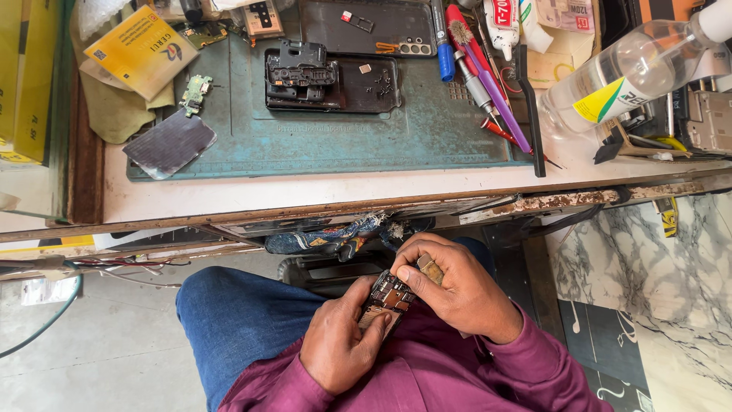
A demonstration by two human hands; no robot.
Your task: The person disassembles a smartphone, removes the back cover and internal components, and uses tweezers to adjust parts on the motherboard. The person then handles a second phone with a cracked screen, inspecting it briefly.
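Low in the head view, above my lap, my left hand (339, 343) holds a small dark circuit board (389, 296) with brown and metal parts on it. My right hand (457, 286) is curled over the board's upper right edge and pinches a small tan tool (429, 268) against it. Both hands touch the board. I wear a maroon shirt and blue jeans. The part of the board under my fingers is hidden.
A workbench edge (305, 200) runs across above my hands. On its teal mat (366, 141) lie an opened phone body (332, 80), a grey panel (169, 145), a small green board (196, 93), brushes and pens (488, 84). A clear bottle (625, 72) lies at right.
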